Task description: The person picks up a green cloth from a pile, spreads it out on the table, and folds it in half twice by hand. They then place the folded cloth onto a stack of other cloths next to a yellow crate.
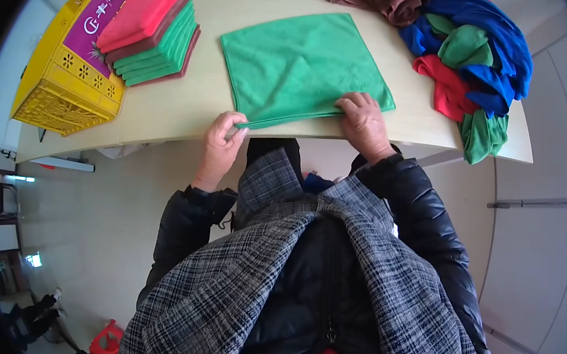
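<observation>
A green cloth [302, 61] lies spread on the pale table in front of me, folded into layers along its near edge. My left hand [221, 144] pinches its near left corner at the table's front edge. Toward the near right part of the cloth, my right hand [365, 125] has its fingers curled on the near edge, gripping the fabric. To the left stands a neat stack of folded cloths [150, 35], red on top with brown and green below. A loose heap of cloths [473, 48] in blue, green, red and brown lies at the right.
A yellow plastic crate [74, 96] with a purple panel stands at the table's left end, right beside the stack. One green cloth of the heap hangs over the table's front edge [518, 150]. White cabinet doors [532, 244] rise at the right.
</observation>
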